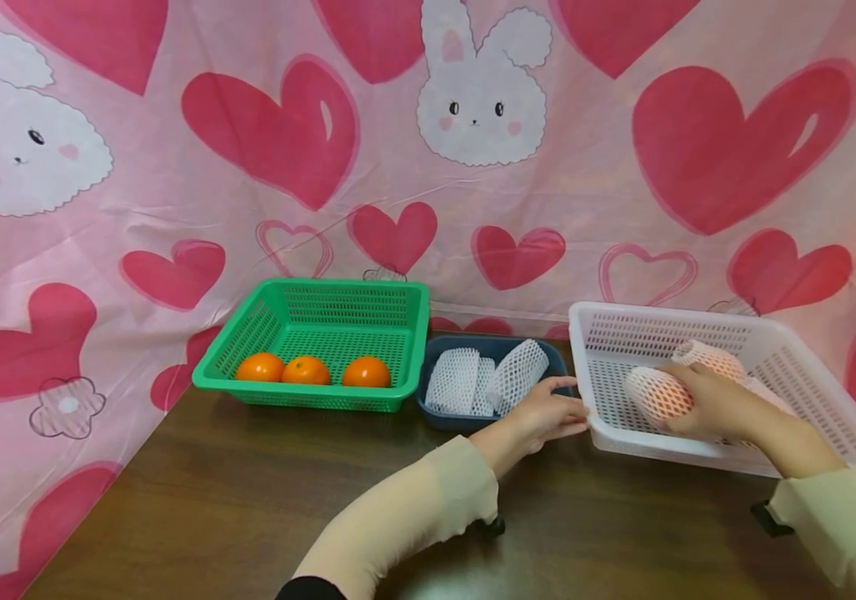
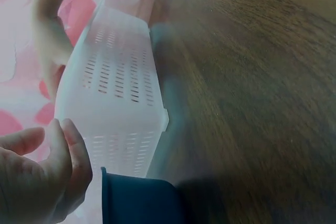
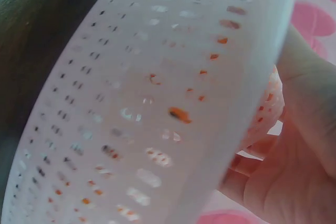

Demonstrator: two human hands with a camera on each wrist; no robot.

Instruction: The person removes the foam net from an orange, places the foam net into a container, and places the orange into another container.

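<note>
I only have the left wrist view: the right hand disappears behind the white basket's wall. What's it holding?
Observer: In the head view, the right hand grips a net-wrapped orange inside the white basket.
Operator: Copy. I get just one end of a blue tub. Contents?
Observer: White foam net sleeves lie in it.
Operator: Any unwrapped fruit anywhere?
Observer: Yes, three bare oranges along the near side of a green basket, just left of the tub in the head view.
</note>
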